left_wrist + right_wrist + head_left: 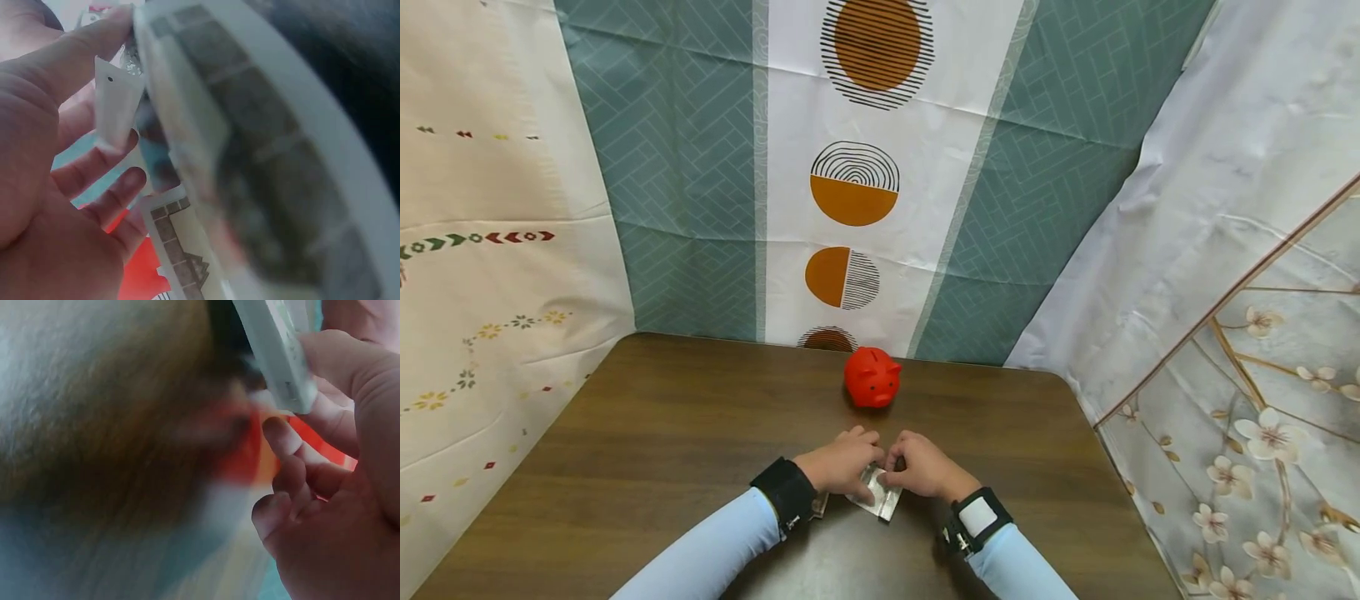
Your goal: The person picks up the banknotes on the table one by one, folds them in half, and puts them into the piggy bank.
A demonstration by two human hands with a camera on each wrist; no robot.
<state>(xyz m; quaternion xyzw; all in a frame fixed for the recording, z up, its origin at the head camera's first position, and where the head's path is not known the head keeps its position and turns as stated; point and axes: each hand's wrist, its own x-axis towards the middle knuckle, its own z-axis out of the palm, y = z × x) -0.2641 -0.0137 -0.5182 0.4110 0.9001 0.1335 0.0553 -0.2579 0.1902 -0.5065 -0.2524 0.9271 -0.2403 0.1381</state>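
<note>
A thin, flat, pale packet (883, 502) is sitting between two hands, low over the brown wooden tabletop (700, 408). The left hand (847, 464) is pinching it from one side with its thumb across the top, and some of its other fingers are sticking out loosely. The right hand (925, 467) is pinching the other side with thumb and finger, and its spare fingers are curling in. Maybe both hands are holding on so the thin packet won't be slipping. I can't tell if it is touching the tabletop. In the left wrist view, a small white flap (117, 103) with a black dot is poking out.

A pale, brown-patterned paper piece (820, 505) is showing just beside the left wrist. A round, shiny red piggy bank (872, 379) is standing just past the hands, perhaps so it is staying near but out of the way. Tiny marks are showing on the packet's edge, but they are looking too blurry for reading. No brand name is showing clearly.
</note>
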